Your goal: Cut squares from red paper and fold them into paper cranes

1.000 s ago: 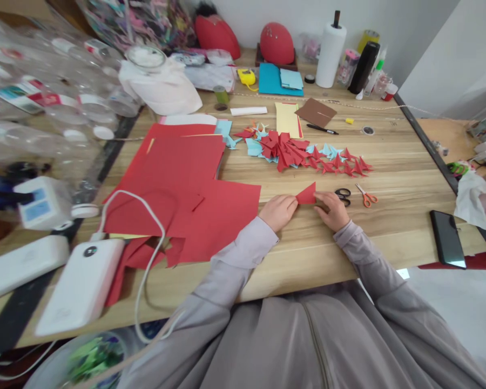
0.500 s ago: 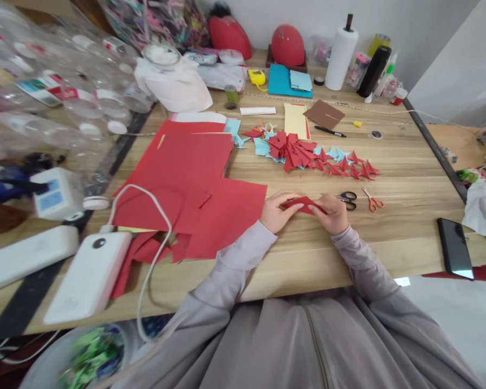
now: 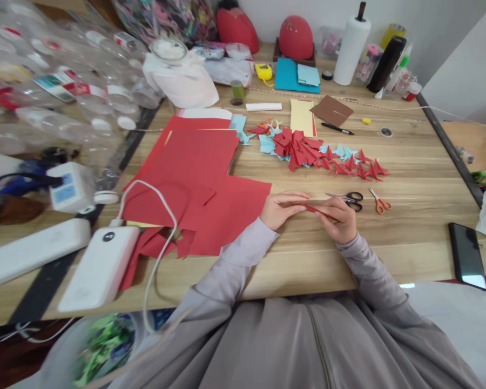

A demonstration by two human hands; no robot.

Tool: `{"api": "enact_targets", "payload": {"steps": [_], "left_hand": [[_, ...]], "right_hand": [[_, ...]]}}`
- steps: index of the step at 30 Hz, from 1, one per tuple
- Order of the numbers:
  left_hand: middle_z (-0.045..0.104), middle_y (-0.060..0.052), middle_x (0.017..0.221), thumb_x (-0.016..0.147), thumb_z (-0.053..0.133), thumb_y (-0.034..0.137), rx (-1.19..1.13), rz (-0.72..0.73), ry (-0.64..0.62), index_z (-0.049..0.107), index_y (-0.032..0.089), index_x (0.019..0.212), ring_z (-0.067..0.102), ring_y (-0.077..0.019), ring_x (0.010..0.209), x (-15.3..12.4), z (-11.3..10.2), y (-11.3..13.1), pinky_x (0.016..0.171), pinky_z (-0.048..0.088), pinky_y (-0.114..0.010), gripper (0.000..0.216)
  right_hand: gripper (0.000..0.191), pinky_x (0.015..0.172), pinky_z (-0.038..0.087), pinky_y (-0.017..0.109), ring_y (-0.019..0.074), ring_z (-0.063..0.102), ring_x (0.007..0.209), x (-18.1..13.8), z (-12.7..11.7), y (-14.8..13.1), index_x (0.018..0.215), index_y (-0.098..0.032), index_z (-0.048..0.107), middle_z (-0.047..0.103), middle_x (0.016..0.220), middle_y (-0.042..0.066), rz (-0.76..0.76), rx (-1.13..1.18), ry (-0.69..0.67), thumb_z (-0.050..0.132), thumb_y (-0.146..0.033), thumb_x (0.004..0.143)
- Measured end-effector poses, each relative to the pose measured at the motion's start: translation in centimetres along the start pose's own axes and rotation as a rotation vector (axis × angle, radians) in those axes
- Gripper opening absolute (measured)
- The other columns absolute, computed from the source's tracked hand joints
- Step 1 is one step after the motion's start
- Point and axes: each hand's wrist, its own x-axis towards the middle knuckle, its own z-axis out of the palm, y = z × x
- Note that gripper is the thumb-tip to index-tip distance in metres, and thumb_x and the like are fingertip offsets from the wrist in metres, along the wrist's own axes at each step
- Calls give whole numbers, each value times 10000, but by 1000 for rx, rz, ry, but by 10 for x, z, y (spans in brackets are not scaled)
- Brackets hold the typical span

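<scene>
A small folded piece of red paper [image 3: 311, 208] is held between both hands above the front of the wooden table, seen almost edge-on. My left hand [image 3: 281, 209] pinches its left end between thumb and fingers. At the right end, my right hand [image 3: 338, 219] grips it the same way. Just beyond my right hand lie black-handled scissors [image 3: 352, 201] and, farther right, orange-handled scissors [image 3: 379, 202]. Large red paper sheets [image 3: 198, 173] spread out left of my hands. Behind them is a pile of folded red paper pieces [image 3: 297, 148] mixed with light blue ones [image 3: 342, 152].
White power banks [image 3: 99, 267] with a looping white cable [image 3: 168, 210] lie at the left front. Plastic bottles [image 3: 93, 102] crowd the left side. A black phone [image 3: 467, 254] rests near the right edge. A bin of green scraps [image 3: 105, 346] stands below the table.
The red paper has tilted from showing its face to a thin edge, with both hands still holding it. The whole view has shifted slightly, moving the table items rightward.
</scene>
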Motion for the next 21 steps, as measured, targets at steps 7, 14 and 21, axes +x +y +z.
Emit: {"api": "enact_targets", "payload": {"steps": [7, 14, 21], "left_hand": [[740, -69, 843, 580, 841, 215, -73, 13, 20, 754, 192, 719, 683, -182, 804, -1, 0, 1, 797, 547, -350, 166], [740, -66, 829, 571, 842, 205, -68, 19, 16, 753, 195, 695, 685, -179, 789, 0, -3, 1, 795, 551, -348, 152], [741, -74, 840, 608, 823, 225, -23, 19, 2, 750, 195, 680, 687, -180, 787, -2, -4, -1, 778, 559, -340, 106]], "right_hand": [[138, 643, 515, 357, 167, 596, 684, -2, 1, 4, 863, -240, 735, 663, 730, 42, -64, -20, -7, 602, -230, 825], [165, 656, 520, 370, 172, 602, 700, -2, 0, 6, 868, -262, 734, 654, 741, 33, -108, -49, 3, 589, -207, 811], [213, 689, 532, 390, 183, 607, 731, -3, 0, 7, 917, -295, 733, 654, 769, 34, -125, -64, -2, 578, -201, 805]]}}
